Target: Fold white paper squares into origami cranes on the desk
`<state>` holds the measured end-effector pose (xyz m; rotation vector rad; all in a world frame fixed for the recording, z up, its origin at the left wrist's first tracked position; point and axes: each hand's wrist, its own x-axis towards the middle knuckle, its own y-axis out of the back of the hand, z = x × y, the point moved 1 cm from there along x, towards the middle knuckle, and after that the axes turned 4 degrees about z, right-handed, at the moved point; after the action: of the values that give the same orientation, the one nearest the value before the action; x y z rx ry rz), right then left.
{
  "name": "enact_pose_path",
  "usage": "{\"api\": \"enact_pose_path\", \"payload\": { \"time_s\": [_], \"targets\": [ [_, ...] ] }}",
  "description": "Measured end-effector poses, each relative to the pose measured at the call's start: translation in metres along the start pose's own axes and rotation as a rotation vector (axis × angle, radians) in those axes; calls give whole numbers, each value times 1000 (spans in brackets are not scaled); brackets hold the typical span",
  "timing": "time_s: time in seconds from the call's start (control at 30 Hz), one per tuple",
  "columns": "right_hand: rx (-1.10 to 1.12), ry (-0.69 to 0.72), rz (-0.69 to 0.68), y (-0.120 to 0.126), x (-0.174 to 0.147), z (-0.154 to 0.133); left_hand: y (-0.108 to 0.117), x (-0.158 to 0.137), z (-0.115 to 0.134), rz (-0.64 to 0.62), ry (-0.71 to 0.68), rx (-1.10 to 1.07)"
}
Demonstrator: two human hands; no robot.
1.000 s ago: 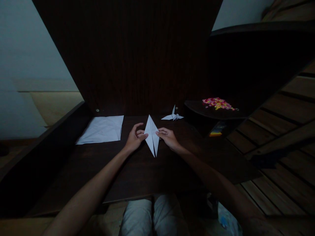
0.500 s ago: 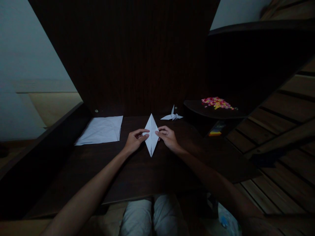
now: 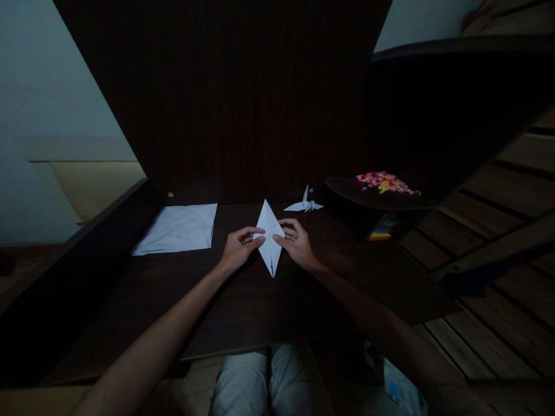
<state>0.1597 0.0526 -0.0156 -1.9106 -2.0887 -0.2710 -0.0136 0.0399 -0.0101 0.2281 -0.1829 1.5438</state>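
Observation:
Between my hands is a white paper folded into a long diamond [image 3: 269, 245], with a seam down its middle and a slit at the lower tip. My left hand [image 3: 240, 245] pinches its left corner, thumb on top. On the right corner, my right hand [image 3: 297, 242] grips the paper with the thumb in front and the fingers partly hidden behind. The diamond leans slightly, its top tip to the left. Behind it on the dark desk [image 3: 234, 312] sits a finished white paper crane [image 3: 306, 205].
A stack of creased white paper sheets [image 3: 177, 229] lies at the desk's left. On a low rounded shelf [image 3: 347, 193] at the right is a pile of small pink, red and yellow pieces [image 3: 385, 182]. A raised dark side board [image 3: 78, 266] bounds the left.
The paper diamond has turned a little, its lower tip swinging to the right. Both hands keep their hold, and the right thumb has slid slightly inward on the paper.

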Motion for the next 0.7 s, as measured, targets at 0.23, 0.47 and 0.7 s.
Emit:
{"api": "enact_pose_path", "payload": {
  "time_s": [0.23,0.47,0.7],
  "targets": [
    [33,-33,-2,-4,-4,-1,-1,-3,3,-2,-25,20],
    [56,-59,-57,-5,-5,1,1,-2,3,15,-2,41],
    [104,-73,-66,-5,-4,4,1,-3,3,20,26,33]
  ]
}}
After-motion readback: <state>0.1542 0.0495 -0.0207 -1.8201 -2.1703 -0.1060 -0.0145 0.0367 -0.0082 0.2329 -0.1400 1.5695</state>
